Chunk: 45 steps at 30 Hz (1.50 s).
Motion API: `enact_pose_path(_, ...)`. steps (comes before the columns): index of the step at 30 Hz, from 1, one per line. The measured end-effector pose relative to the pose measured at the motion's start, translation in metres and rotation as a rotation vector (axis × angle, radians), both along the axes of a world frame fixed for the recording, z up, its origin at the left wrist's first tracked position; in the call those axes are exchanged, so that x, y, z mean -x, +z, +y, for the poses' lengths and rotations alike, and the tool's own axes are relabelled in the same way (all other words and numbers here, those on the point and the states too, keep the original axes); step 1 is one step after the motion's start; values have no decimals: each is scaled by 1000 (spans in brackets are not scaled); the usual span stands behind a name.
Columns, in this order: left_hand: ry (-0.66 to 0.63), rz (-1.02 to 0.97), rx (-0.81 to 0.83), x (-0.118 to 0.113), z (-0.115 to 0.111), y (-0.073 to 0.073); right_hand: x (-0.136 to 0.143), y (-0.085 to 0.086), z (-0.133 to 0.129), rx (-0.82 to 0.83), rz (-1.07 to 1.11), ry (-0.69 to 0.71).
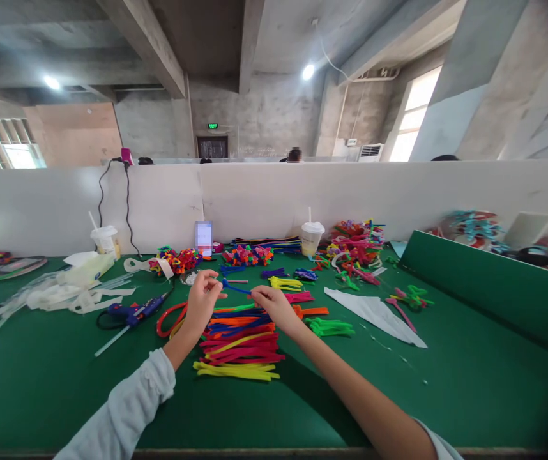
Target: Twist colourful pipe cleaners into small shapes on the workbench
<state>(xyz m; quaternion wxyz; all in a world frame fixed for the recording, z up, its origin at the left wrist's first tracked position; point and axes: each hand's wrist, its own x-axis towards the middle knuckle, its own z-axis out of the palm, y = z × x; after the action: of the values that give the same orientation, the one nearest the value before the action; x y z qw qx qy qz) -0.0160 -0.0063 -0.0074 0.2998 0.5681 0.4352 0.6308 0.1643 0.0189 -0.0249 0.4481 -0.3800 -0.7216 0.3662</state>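
A blue pipe cleaner (239,289) is stretched between my two hands above the green table. My left hand (203,297) pinches its left end, which has a small bent or looped tip. The fingers of my right hand (274,305) are closed on the other end. Below my hands lies a wide pile of pipe cleaners (243,348) in red, yellow, orange and blue. Just beyond are small bundles: yellow (285,283), dark blue (274,273) and pink (299,297). A green bundle (330,327) lies right of my right wrist.
A blue glue gun (135,311) and plastic strips (58,297) lie at left. Two drink cups (312,237) and a phone (204,237) stand at the back, near finished colourful pieces (357,246). White paper (374,313) and a green divider (489,287) are at right.
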Motion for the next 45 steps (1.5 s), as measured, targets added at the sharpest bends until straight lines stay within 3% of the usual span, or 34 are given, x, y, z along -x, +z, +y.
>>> enact_pose_path(6, 2, 56, 64, 3, 3, -9, -7, 0, 4, -8, 7, -124)
enact_pose_path(10, 70, 170, 51, 7, 4, -11, -16, -7, 20, -56, -11, -205)
enact_pose_path(14, 130, 308, -12, 13, 2, -12, -13, -6, 62, 11, -138, -245)
enact_pose_path(21, 196, 437, -83, 18, -3, -9, 30, -3, 146, 108, -297, -263)
enact_pose_path(27, 232, 476, -94, 21, -2, -10, 48, -15, 176, 129, -521, -222)
enact_pose_path(32, 207, 522, -96, 16, -1, -13, 49, -11, 163, 64, -634, -343)
enact_pose_path(36, 164, 729, -93, 15, -3, -15, 49, 6, 138, -72, -642, -382)
enact_pose_path(40, -41, 1090, -79, 20, -7, -18, 38, 20, 98, -159, -675, -141)
enact_pose_path(43, -127, 1244, -71, 19, -9, -17, 24, 13, 53, -327, -714, 217)
enact_pose_path(45, -127, 1305, -88, 15, -10, -14, 16, 3, 24, -431, -725, 208)
